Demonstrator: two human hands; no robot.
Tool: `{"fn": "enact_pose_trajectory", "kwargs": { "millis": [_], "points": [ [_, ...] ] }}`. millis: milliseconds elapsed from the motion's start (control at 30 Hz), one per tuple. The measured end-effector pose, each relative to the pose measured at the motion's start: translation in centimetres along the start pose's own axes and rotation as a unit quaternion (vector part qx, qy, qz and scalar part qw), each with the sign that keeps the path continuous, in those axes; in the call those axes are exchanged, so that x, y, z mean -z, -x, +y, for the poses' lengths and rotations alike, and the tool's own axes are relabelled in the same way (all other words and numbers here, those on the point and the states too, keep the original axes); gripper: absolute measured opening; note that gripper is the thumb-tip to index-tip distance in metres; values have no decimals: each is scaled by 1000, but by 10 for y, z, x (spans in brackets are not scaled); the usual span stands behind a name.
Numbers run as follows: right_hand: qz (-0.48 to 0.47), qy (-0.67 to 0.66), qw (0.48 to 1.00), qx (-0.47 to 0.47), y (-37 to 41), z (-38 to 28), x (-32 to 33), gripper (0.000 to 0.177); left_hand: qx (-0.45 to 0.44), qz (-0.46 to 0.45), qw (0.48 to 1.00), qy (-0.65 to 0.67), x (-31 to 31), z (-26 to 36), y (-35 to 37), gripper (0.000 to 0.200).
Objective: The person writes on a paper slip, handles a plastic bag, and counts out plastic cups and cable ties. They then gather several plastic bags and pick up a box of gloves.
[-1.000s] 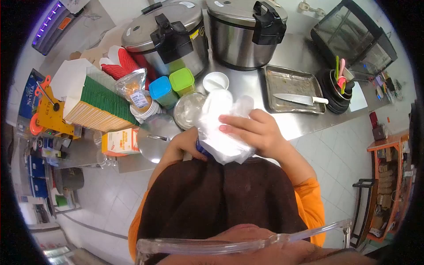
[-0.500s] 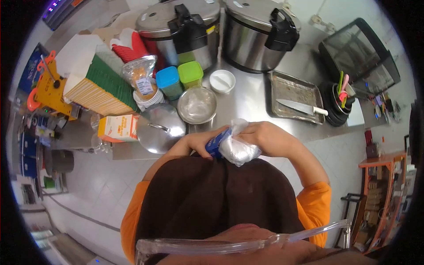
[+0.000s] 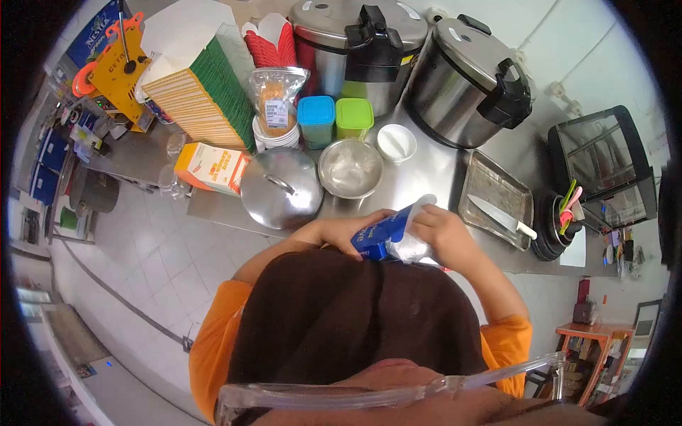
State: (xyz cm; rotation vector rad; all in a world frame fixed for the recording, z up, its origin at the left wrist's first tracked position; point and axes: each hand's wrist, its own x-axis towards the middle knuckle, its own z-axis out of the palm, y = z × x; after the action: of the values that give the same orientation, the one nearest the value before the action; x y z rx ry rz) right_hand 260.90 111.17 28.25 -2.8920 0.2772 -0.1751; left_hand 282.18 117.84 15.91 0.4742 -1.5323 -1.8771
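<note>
A blue packet (image 3: 383, 234) with pale lettering is held close to my chest, over the near edge of the steel counter. Its left side is gripped by my left hand (image 3: 349, 233), fingers wrapped round it. My right hand (image 3: 442, 231) pinches the packet's raised pale flap, beside a whitish, shiny wrapping (image 3: 410, 248) at its right side. What lies inside the wrapping cannot be made out. Beyond my hands stand a steel bowl (image 3: 351, 169) and a round metal lid (image 3: 281, 188) with a handle.
Two large steel cookers (image 3: 359, 42) (image 3: 465, 82) stand at the back. Green and blue lidded tubs (image 3: 354, 119) (image 3: 317, 122), a white bowl (image 3: 396, 143) and stacked paper trays (image 3: 206, 92) are nearer. A knife (image 3: 501, 215) lies on a metal tray (image 3: 472, 177) at right.
The view has shifted, so the counter items appear further right. More of the blue packet shows, with its flap raised; both hands still hold it, and less of the whitish wrapping is visible.
</note>
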Motion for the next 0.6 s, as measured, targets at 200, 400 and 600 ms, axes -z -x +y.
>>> {"fn": "enact_pose_trajectory", "kwargs": {
  "millis": [200,400,600],
  "points": [
    [-129,30,987,-90,-16,2,-3,9,17,0,998,-60,-6,2,-9,110],
    [-54,-174,983,25,-15,9,17,25,-10,34,995,-97,-5,9,3,108],
    [102,38,989,99,-6,25,-11,32,-48,66,991,-102,1,7,12,102]
  ]
}}
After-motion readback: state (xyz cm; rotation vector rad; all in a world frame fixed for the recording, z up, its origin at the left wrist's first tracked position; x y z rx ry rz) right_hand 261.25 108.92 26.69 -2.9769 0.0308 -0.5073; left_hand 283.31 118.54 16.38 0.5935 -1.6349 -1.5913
